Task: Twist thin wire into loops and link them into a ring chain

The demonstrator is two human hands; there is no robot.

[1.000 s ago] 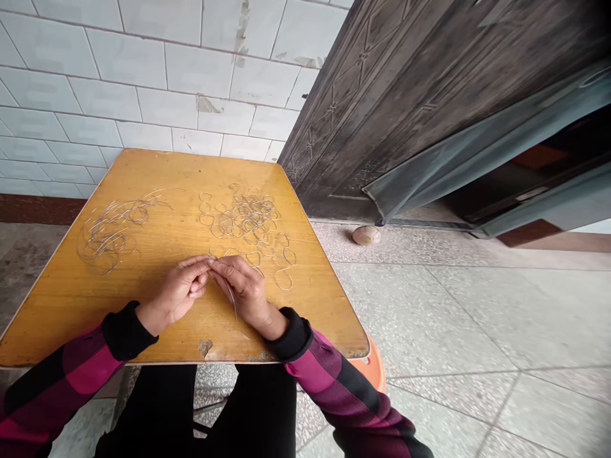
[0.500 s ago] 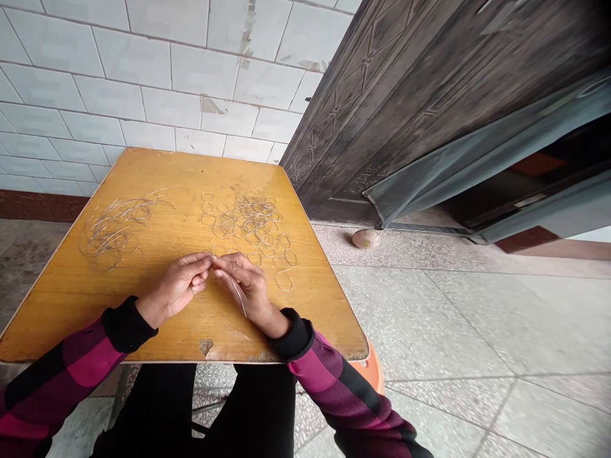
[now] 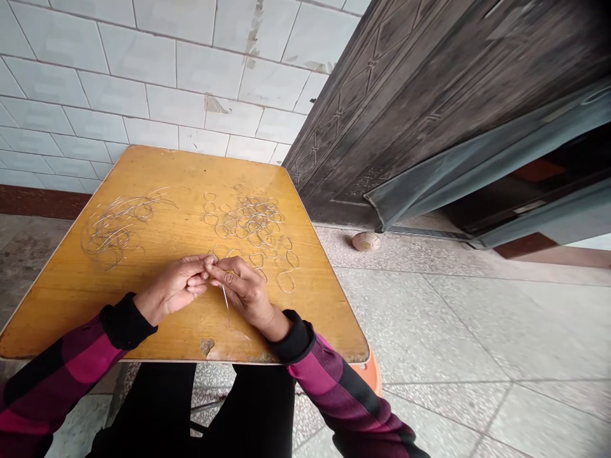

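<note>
Over the near middle of the wooden table (image 3: 157,165), my left hand (image 3: 176,286) and my right hand (image 3: 243,289) meet fingertip to fingertip. Both are closed in a pinch on a thin silvery wire (image 3: 226,305), whose free end hangs down below the right fingers. The part of the wire between the fingertips is mostly hidden. Beyond my right hand lies a pile of wire bent into linked loops (image 3: 255,216). Left of it is a loose bundle of unlooped wires (image 3: 109,232), farther out than my left hand.
A white tiled wall (image 3: 205,76) stands behind the table. To the right are a dark carved door (image 3: 353,127) and a grey-green curtain (image 3: 429,178). A round pale object (image 3: 366,241) lies on the floor. Part of an orange stool (image 3: 372,375) shows beside the table's right corner.
The hanging wire end has swung left and now points nearly straight down. My right fingers have turned slightly over the left fingertips. The view has shifted a little.
</note>
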